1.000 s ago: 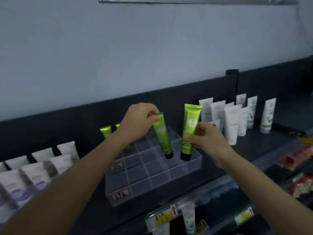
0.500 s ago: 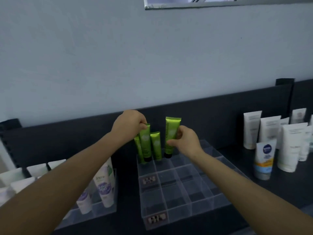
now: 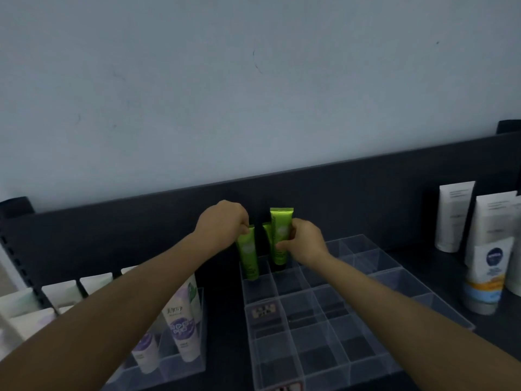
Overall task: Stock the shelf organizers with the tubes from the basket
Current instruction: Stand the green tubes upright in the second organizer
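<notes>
A clear plastic organizer (image 3: 366, 311) with a grid of square cells sits on the dark shelf. My left hand (image 3: 222, 224) pinches the top of a green tube (image 3: 248, 255) standing cap-down in the back-left cell. My right hand (image 3: 301, 244) grips a second green tube (image 3: 280, 235) upright over the neighbouring back cell. Another green tube (image 3: 266, 235) shows partly between them at the back. The basket is out of view.
A second clear organizer (image 3: 180, 365) at the left holds white and purple tubes (image 3: 180, 325). White tubes (image 3: 454, 215) and a blue-labelled sunscreen tube (image 3: 487, 275) stand at the right. A dark back panel (image 3: 366, 187) and a pale wall rise behind the shelf.
Both hands have carried their green tubes from above the organizer's front down into its back row. My view has swung right and closer, so the organizer now sits lower centre.
</notes>
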